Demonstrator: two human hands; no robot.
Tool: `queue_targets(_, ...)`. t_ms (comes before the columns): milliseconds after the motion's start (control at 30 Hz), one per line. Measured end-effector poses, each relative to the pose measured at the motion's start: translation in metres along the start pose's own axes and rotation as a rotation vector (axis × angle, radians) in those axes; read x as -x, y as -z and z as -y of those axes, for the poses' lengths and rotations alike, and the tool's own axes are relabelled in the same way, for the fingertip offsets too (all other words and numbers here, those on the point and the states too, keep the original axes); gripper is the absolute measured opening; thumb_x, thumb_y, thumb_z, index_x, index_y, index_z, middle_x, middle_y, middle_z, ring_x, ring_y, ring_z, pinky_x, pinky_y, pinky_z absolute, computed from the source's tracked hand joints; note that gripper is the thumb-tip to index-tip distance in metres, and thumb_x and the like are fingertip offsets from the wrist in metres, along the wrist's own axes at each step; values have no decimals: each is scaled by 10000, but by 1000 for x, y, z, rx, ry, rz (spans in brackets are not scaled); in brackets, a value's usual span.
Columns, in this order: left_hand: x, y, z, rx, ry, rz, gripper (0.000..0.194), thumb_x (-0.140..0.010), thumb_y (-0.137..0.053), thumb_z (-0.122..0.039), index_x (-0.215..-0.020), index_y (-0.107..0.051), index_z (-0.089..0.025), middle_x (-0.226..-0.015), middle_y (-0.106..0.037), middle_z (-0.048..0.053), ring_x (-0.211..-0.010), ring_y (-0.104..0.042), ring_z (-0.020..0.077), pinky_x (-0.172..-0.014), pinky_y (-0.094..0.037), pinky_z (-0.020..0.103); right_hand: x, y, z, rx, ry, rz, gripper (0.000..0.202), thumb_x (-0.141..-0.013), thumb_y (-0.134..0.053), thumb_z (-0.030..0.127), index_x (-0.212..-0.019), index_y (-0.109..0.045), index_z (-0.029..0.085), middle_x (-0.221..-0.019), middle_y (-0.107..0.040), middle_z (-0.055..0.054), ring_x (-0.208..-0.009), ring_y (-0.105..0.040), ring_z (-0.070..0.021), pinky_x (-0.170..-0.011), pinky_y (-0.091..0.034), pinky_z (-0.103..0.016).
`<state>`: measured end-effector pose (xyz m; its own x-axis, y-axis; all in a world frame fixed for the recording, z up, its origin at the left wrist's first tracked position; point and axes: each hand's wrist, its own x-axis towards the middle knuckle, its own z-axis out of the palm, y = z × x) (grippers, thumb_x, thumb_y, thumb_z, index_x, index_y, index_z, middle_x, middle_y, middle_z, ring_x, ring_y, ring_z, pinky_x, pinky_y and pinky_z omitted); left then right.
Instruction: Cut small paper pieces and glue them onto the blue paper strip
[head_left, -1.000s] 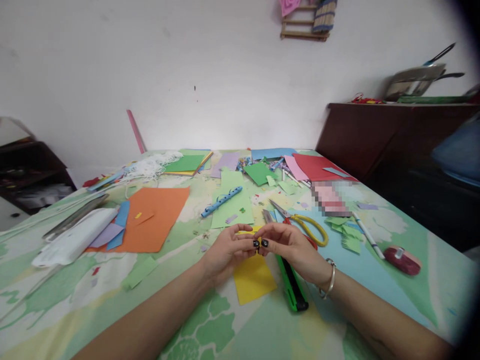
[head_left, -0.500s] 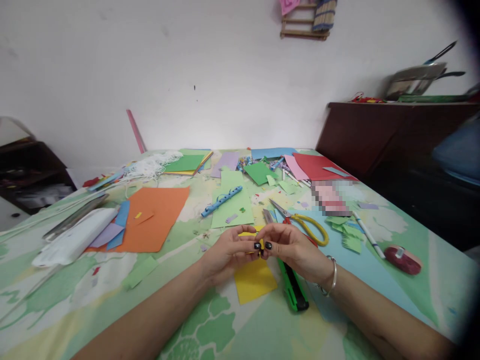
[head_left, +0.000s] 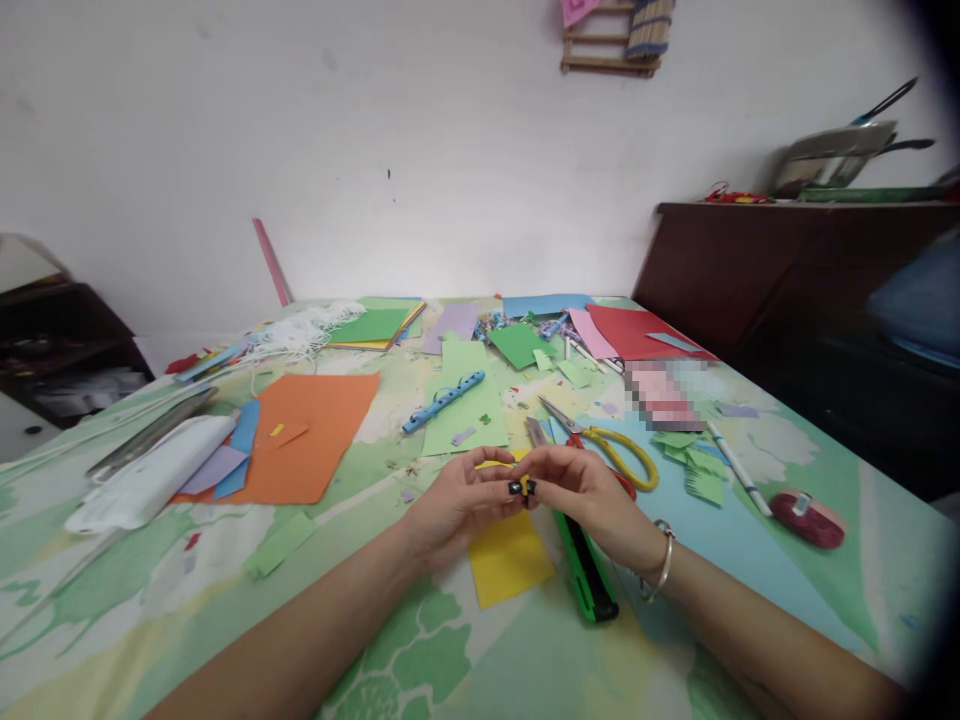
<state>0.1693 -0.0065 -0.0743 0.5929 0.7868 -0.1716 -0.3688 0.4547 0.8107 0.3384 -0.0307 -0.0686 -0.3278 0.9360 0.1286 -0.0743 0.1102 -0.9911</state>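
Observation:
My left hand (head_left: 465, 505) and my right hand (head_left: 581, 492) meet above a yellow paper sheet (head_left: 511, 565). Both are closed in a pinch, thumbs nearly tip to tip, on a small yellow paper piece (head_left: 524, 485); most of it is hidden by the fingers. Under and beside my right hand lies a green box cutter (head_left: 586, 575), its middle covered by the hand. Just beyond that hand are scissors with yellow handles (head_left: 626, 455) and a red-handled tool (head_left: 624, 484), partly hidden. A light blue sheet (head_left: 739, 545) spreads beneath my right wrist.
Left, an orange sheet (head_left: 322, 440) lies near a white glue gun-like object (head_left: 154, 475). Ahead, a blue paper strip with dark marks (head_left: 444, 402) rests on light green paper (head_left: 457, 365). Right are green scraps (head_left: 694, 465), a white pen (head_left: 739, 468) and a dark red object (head_left: 806, 518).
My thumbs have drawn closer together over the small yellow piece, and the right thumb has tilted slightly. Everything on the table stays in place.

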Motion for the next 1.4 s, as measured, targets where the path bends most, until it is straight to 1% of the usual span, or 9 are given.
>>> queue_targets(167, -1, -1, 0, -46, -21, -21, 426, -584, -729, -75, -936, -501, -145, -851, -634, 57, -754, -608, 142, -742, -424, 286, 1, -3, -5, 343, 71, -118, 198, -768, -514, 128, -928, -616, 182, -700, -599, -1, -693, -572, -136, -638, -454, -258)
queue_targets(267, -1, -2, 0, -115, -51, -37, 429, -581, -729, -96, -934, -493, -154, -847, -637, 57, -756, -610, 157, -741, -419, 302, 3, -4, -4, 502, 139, -130, 241, -765, -501, 108, -957, -620, 190, -703, -609, 2, -674, -567, -130, -625, -446, -249)
queue_targets(367, -1, -4, 0, -161, -80, -73, 397, -595, -708, -105, -924, -492, -156, -844, -643, 57, -768, -613, 165, -750, -414, 309, 3, -5, -1, 573, 192, -132, 249, -756, -500, 92, -946, -627, 192, -680, -609, 13, -632, -551, -113, -597, -431, -229)
queue_targets(500, 0, -6, 0, -181, -96, -97, 361, -605, -676, -90, -909, -493, -154, -817, -652, 49, -747, -610, 151, -743, -411, 292, 3, -5, -1, 576, 168, -148, 263, -756, -493, 85, -955, -625, 195, -678, -613, 15, -637, -558, -116, -589, -426, -228)
queue_targets(700, 1, -8, -1, -163, -115, -110, 346, -607, -659, -80, -903, -494, -152, -775, -652, 35, -710, -603, 133, -727, -418, 273, 3, -3, -6, 398, 112, -96, 282, -775, -462, 83, -996, -592, 199, -801, -643, -5, -766, -606, -137, -665, -456, -250)
queue_targets(800, 0, -6, 1, -222, -132, -131, 352, -610, -661, -86, -915, -498, -154, -780, -648, 36, -714, -605, 139, -725, -424, 280, 2, -3, -6, 349, 98, -83, 272, -781, -455, 91, -997, -584, 195, -830, -646, -12, -764, -607, -135, -675, -462, -256)
queue_targets(1067, -1, -5, -1, -424, -220, -247, 325, -623, -645, -109, -902, -488, -169, -762, -627, 17, -752, -595, 143, -757, -446, 300, 0, -1, -4, 472, 73, -146, 162, -789, -495, 157, -921, -583, 191, -801, -640, -18, -739, -596, -145, -647, -461, -257)
queue_targets(1233, -1, -5, 0, -478, -237, -217, 314, -602, -674, -140, -861, -500, -171, -751, -607, 17, -725, -582, 141, -721, -457, 295, -2, 0, -3, 554, 73, -123, 49, -774, -525, 189, -784, -572, 177, -717, -607, -10, -668, -566, -134, -597, -445, -246)
queue_targets(1400, -3, -4, 0, -569, -261, -220, 246, -620, -651, -142, -822, -513, -164, -740, -591, 21, -704, -576, 137, -700, -459, 284, -1, 0, -4, 555, 63, -130, 48, -768, -521, 180, -755, -566, 172, -694, -584, -3, -639, -542, -123, -571, -423, -232)
